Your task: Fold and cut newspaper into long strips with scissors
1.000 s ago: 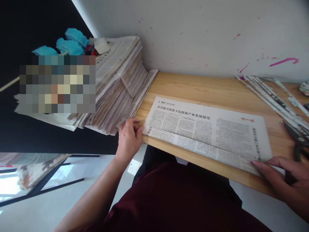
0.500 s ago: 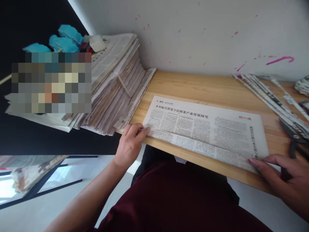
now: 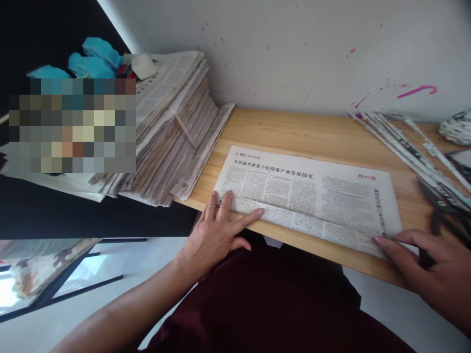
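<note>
A newspaper sheet [image 3: 279, 181] lies on the wooden table [image 3: 290, 128], with a folded strip along its near edge. My left hand [image 3: 217, 230] rests on the sheet's near left corner, fingers spread, the index fingertip on the folded strip. At the near right corner, my right hand [image 3: 430, 264] pinches the paper between thumb and fingers; part of its fingers is hidden under the hand.
A tall stack of newspapers [image 3: 184, 122] stands on the left, with blue crumpled items [image 3: 95, 61] behind it. Rolled paper sticks [image 3: 405, 152] and black-handled scissors [image 3: 439, 201] lie at the right. A pale wall [image 3: 275, 59] rises behind the table.
My left hand has moved from gripping the left corner to lying with spread fingers over the fold. My right hand keeps its hold. The view has shifted slightly.
</note>
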A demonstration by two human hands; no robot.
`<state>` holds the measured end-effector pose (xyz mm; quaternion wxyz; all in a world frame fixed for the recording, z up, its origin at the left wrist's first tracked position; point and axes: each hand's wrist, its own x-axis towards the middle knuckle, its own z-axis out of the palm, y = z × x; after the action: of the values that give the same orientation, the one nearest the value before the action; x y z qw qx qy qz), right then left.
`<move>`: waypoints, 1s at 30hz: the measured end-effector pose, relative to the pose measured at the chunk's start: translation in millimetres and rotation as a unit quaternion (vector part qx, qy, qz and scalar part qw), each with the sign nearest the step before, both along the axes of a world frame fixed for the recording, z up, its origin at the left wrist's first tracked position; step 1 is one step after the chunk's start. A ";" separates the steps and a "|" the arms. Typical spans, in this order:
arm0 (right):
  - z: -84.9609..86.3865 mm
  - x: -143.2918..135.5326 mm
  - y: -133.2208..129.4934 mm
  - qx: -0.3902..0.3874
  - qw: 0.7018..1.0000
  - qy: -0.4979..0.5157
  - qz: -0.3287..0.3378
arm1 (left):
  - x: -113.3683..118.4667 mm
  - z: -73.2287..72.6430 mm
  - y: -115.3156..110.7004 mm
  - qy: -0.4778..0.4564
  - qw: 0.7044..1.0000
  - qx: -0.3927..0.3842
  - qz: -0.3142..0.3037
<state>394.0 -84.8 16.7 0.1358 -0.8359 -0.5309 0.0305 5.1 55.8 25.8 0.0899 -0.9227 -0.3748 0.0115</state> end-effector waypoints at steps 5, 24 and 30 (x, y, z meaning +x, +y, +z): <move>18.5 -18.7 7.2 0.019 0.999 0.005 0.033 | 2.0 2.1 -5.2 0.004 1.000 0.002 0.028; 20.3 -31.8 3.2 0.048 0.998 0.035 0.036 | 26.1 -5.8 -7.7 -0.067 0.988 0.068 -0.122; 14.8 -32.1 -4.1 0.089 0.996 -0.007 0.021 | 36.5 -2.4 -10.4 -0.033 0.987 0.076 -0.139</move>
<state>361.8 -88.9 31.5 0.2048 -0.8095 -0.5498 -0.0200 41.7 45.3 23.4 0.1478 -0.9563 -0.2451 -0.0599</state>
